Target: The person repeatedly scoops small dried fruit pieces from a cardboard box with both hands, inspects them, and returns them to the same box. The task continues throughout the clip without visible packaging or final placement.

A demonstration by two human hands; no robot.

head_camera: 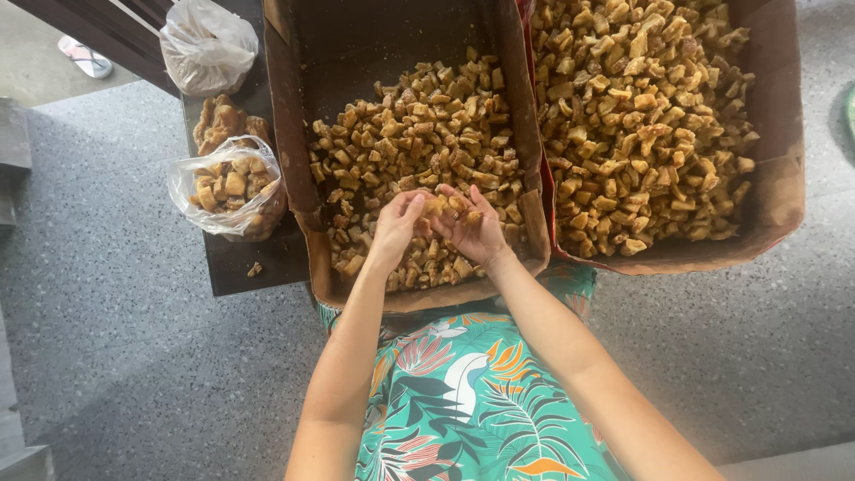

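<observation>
Head view: our left hand (398, 227) and right hand (472, 230) meet over near box (312, 223), both cupped, fingers curled round few brown chunks (443, 206). Pile fills that box; second box (775, 178) alongside, fuller. Two bags (227, 187) on dark table (258, 254).

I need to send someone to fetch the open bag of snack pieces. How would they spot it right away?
Start at the two big cardboard boxes of golden-brown chunks, then look beside the one under the hands, on the dark board. Two clear plastic bags lie there; take the nearer bag, open-mouthed and showing brown chunks. The farther bag is knotted and looks pale.
</observation>
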